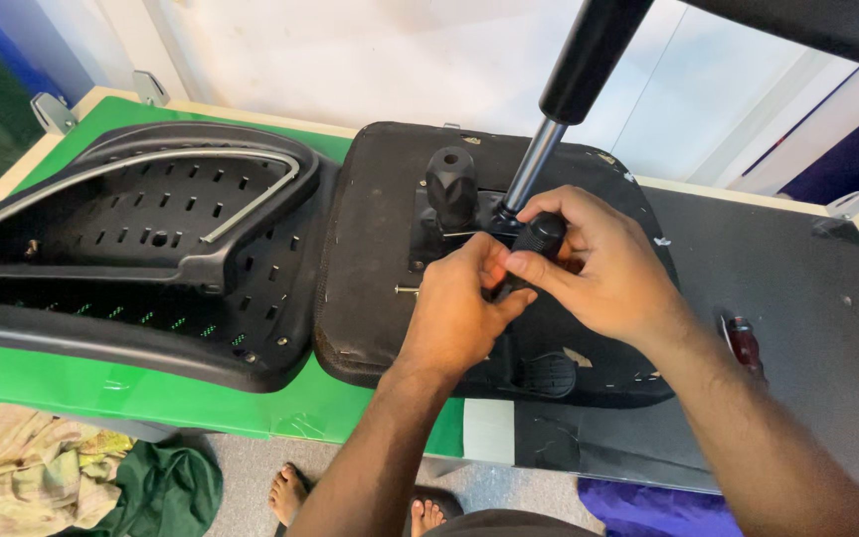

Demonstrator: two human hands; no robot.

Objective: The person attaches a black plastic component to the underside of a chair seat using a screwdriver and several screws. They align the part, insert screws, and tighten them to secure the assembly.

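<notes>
An upturned black office chair seat lies on the table with its metal mechanism facing up. My right hand grips the black handle of a screwdriver over the mechanism. My left hand pinches at the tool's lower end beside the mechanism; its tip is hidden by my fingers. A black knob stands just behind my hands. The gas lift cylinder rises slanted from the mechanism toward the upper right. A small screw sticks out of the seat left of my left hand.
The black plastic chair back lies to the left on a green sheet. A dark red tool handle rests on the grey table at right. Crumpled cloths and my bare feet are on the floor below.
</notes>
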